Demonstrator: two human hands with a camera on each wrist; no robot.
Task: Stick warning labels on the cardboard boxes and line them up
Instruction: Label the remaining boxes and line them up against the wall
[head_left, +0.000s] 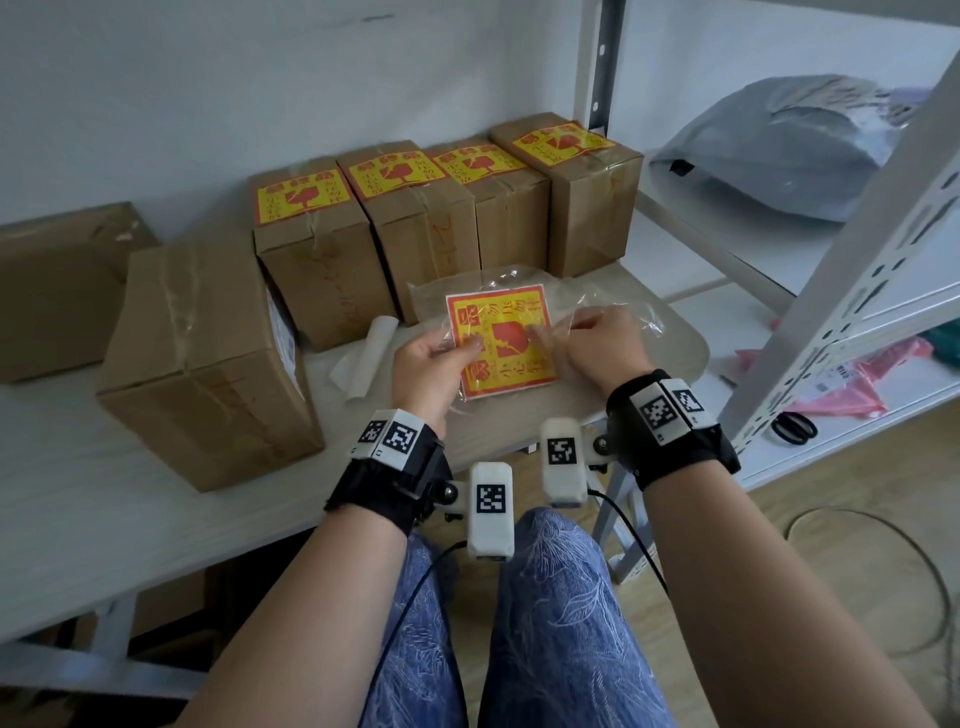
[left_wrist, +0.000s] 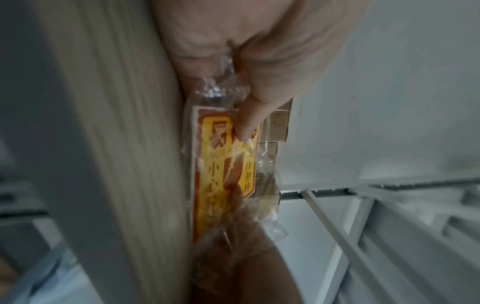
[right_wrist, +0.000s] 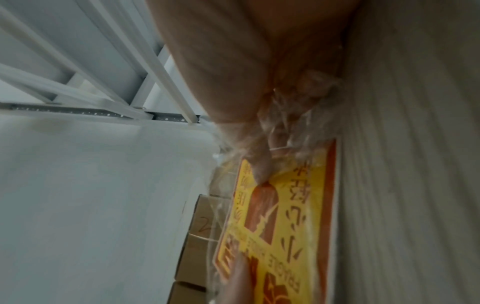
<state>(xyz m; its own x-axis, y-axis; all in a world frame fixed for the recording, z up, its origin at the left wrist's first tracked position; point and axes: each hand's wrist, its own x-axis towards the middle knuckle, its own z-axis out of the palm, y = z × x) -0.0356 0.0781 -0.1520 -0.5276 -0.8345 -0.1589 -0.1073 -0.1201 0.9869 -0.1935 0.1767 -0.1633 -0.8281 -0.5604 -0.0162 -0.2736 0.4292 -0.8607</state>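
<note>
1. Pack of warning labels (head_left: 498, 340): yellow and red, square, inside a clear plastic bag (head_left: 587, 306). Held just above the table (head_left: 156, 499) at its front edge, in front of the row of boxes.
2. Left hand (head_left: 426, 364): fingers curled, thumb on top, pinching the left edge of the pack through the plastic. The left wrist view shows the thumb (left_wrist: 249, 121) pressed on the printed face.
3. Right hand (head_left: 605, 343): fingers curled, pinching the bag's plastic at the right edge of the pack. In the right wrist view a fingertip (right_wrist: 259, 168) rests on the label face, with plastic bunched round it.
4. Labelled boxes (head_left: 447, 208): four cardboard boxes, side by side and touching, in a row at the back of the table; each carries a yellow label on top.
5. Unlabelled box (head_left: 208, 364): taped cardboard, left of the row, near the front.
6. Second unlabelled box (head_left: 57, 291): further left, against the wall.
7. Backing paper (head_left: 363, 358): white curled strip, lying between the unlabelled box and the left hand.
8. Shelving unit (head_left: 852, 291): white metal, right of the table; a grey bag (head_left: 779, 145) lies on one shelf, scissors (head_left: 795, 427) on a lower one.
</note>
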